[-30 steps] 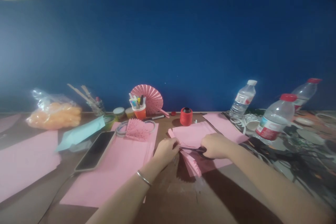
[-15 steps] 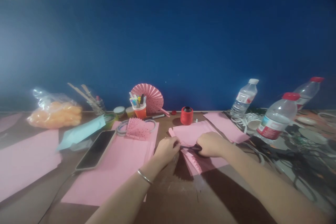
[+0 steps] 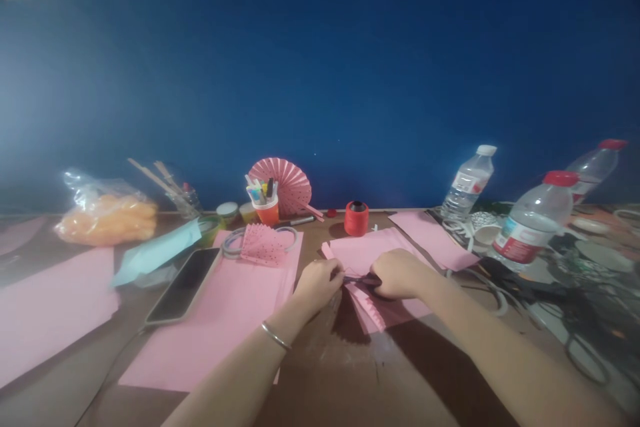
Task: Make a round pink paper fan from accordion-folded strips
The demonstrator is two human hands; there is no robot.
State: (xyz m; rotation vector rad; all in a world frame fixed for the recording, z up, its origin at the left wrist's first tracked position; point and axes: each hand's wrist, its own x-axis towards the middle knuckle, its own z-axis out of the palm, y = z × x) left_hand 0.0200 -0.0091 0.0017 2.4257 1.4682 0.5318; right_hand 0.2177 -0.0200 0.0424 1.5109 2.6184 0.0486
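My right hand [image 3: 399, 273] is closed round dark scissors [image 3: 364, 279], whose blades point left toward my left hand. My left hand [image 3: 317, 283], with a thin bangle on the wrist, pinches the edge of a pleated pink paper [image 3: 373, 312] lying on the brown table [image 3: 325, 373]. The pleated paper rests on a flat pink sheet [image 3: 365, 252]. The two hands are almost touching over the paper's left end.
A large pink sheet [image 3: 220, 320] and a phone [image 3: 183, 285] lie to the left, with a small dotted pink fan [image 3: 261, 245], a pen cup [image 3: 267, 208], an open pink fan [image 3: 287, 185] and a red thread spool [image 3: 356, 218] behind. Water bottles [image 3: 530, 223] and dark cables stand right. An orange bag [image 3: 105, 217] sits far left.
My right hand with the scissors has slid left, closer to my left hand. The view has shifted slightly; the left hand keeps its pinch.
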